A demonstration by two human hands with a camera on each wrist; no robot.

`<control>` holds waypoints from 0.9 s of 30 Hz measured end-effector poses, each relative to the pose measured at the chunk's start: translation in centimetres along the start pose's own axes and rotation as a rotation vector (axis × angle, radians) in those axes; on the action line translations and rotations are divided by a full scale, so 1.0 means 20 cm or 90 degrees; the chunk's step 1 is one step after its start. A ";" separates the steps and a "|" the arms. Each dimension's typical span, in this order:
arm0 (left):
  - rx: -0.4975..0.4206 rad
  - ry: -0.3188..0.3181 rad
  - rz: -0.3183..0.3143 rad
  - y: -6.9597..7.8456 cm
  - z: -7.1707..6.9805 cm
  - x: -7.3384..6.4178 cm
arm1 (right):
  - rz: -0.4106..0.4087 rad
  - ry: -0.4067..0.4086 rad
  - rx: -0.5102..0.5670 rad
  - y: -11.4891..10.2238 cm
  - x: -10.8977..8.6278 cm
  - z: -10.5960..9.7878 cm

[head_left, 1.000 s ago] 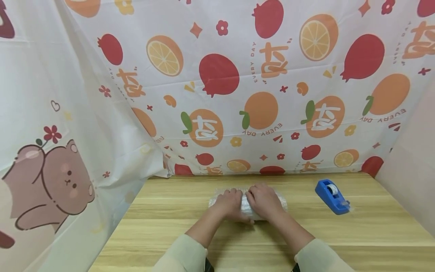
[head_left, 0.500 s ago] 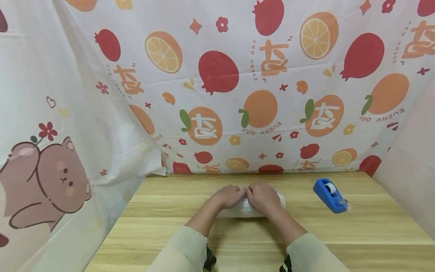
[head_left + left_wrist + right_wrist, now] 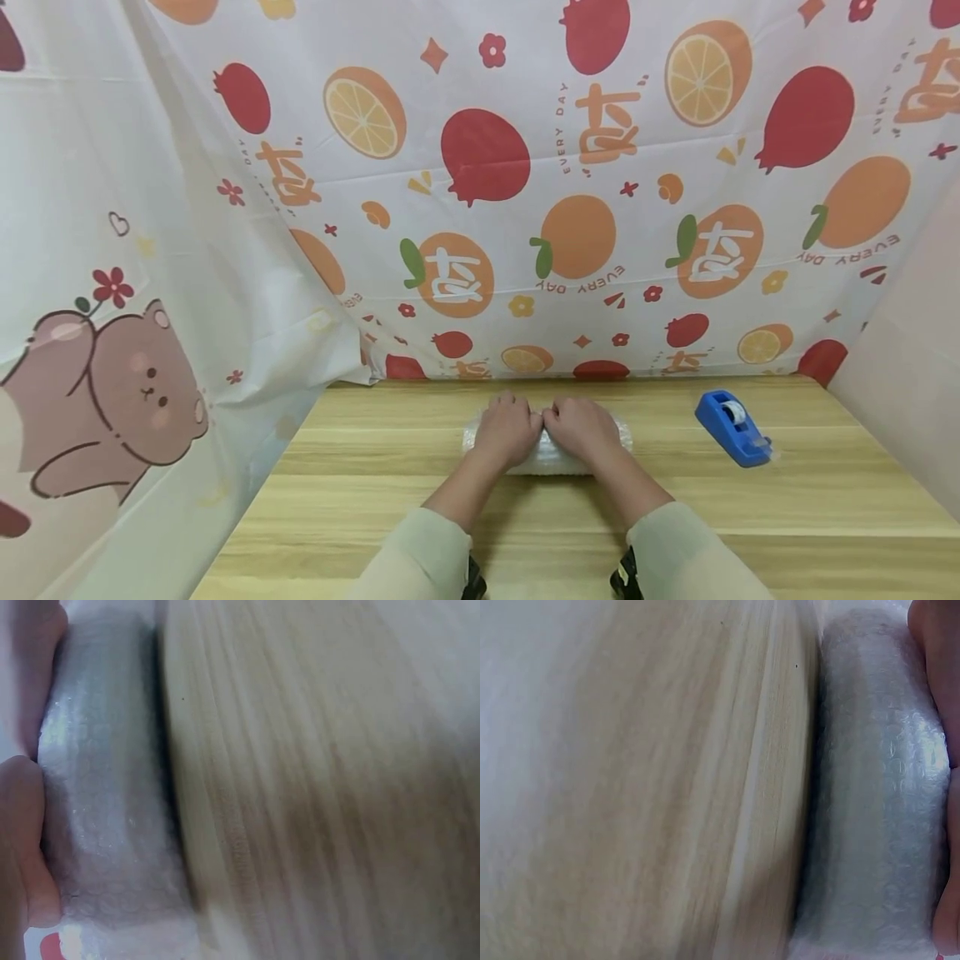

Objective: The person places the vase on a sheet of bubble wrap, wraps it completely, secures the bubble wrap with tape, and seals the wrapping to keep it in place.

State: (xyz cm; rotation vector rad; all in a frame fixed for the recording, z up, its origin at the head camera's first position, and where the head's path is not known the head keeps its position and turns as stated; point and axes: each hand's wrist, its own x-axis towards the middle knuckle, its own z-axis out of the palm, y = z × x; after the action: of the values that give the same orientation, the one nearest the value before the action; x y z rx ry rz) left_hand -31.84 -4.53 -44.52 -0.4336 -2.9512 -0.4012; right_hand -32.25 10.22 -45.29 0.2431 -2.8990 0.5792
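A roll of clear bubble wrap (image 3: 551, 460) lies crosswise on the wooden table in the head view. Over its left half, my left hand (image 3: 508, 431) grips it from above, fingers bent over the far side. My right hand (image 3: 583, 431) holds the right half the same way, and the two thumbs nearly meet at the middle. In the left wrist view the wrap (image 3: 112, 787) is upright along the left side, with my left hand (image 3: 22, 840) against it. The right wrist view has the wrap (image 3: 877, 780) beside my right hand (image 3: 951, 892). Whatever the roll contains is hidden.
A blue tape dispenser (image 3: 733, 429) stands to the right, a strip of clear tape sticking out at its front end. Behind the wooden table (image 3: 360, 500) hangs a fruit-print cloth (image 3: 637, 317), and a bear-print cloth (image 3: 255, 358) hangs on the left.
My left thumb was low at the roll's near side; it has come up beside the right thumb. The left hand has shifted its hold on top. The right hand stays on the roll.
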 end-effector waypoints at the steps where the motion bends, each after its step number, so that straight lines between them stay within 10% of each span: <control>1: 0.009 0.003 -0.001 0.00 0.00 0.00 | 0.001 -0.004 -0.001 0.00 0.00 0.00; 21: 0.046 0.011 0.029 -0.01 0.01 0.00 | 0.010 -0.049 -0.025 0.00 0.03 -0.02; 27: 0.152 -0.016 0.102 -0.02 0.00 0.00 | 0.018 -0.086 -0.021 0.00 0.03 -0.03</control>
State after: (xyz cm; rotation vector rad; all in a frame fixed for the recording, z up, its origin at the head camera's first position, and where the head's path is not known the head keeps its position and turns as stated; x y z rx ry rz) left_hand -31.90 -4.89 -44.68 -0.6397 -2.9113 -0.0239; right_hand -32.72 10.33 -44.71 0.2455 -3.0441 0.5392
